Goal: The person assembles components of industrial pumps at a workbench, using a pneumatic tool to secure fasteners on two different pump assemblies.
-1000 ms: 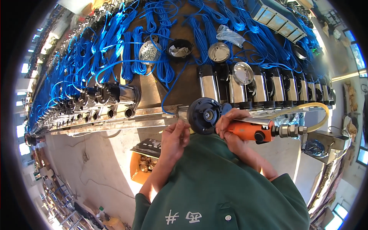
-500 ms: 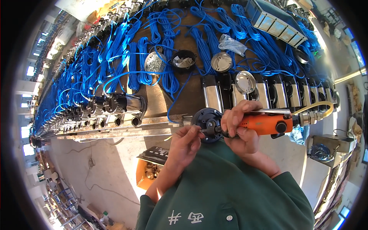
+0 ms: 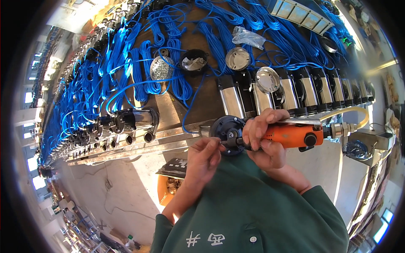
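Motor [image 3: 220,130] with a black round end sits at the near edge of a long table [image 3: 211,105]; pale floor [image 3: 130,185] spreads left and right below that edge. Blue cord bundles [image 3: 179,86] crowd the far side, and a row of motors [image 3: 231,99] hems in the right. A cardboard box [image 3: 163,192] shows near left. Gripped by the right hand [image 3: 272,156], an orange drill [image 3: 291,135] meets the black end from the right. The left hand [image 3: 203,159] pinches narrow at its left rim; I cannot tell what it holds.
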A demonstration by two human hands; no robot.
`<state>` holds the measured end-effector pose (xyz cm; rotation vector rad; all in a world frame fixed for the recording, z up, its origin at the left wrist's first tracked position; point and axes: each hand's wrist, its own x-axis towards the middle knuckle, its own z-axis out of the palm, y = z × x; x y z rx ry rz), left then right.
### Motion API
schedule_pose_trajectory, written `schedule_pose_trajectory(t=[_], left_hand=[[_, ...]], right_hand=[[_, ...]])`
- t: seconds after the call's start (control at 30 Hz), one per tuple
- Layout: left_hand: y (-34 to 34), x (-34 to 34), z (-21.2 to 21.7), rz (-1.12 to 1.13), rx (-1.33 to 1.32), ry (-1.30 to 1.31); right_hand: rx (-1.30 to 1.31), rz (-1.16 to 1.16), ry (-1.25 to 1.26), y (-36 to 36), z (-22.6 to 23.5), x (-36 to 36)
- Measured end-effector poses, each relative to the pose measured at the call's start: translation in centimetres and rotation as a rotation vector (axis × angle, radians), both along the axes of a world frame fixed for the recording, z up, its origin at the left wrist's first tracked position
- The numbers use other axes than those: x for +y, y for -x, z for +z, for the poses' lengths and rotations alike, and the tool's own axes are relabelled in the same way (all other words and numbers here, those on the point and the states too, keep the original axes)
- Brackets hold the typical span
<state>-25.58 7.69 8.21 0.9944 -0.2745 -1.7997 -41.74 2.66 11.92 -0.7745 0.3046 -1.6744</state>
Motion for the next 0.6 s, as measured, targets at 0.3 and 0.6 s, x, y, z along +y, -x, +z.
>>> schedule_pose_trajectory(t=[0.3, 0.6], left_hand=[[-1.0, -0.5, -0.8, -0.104, -0.028, 0.019], [-2.3, -1.7, -2.0, 0.010, -0.420, 0.100]], right_hand=[[0.040, -0.017, 0.045, 0.0, -0.7, 0.8], [0.211, -0.023, 0.057, -0.3, -3.4, 1.2]])
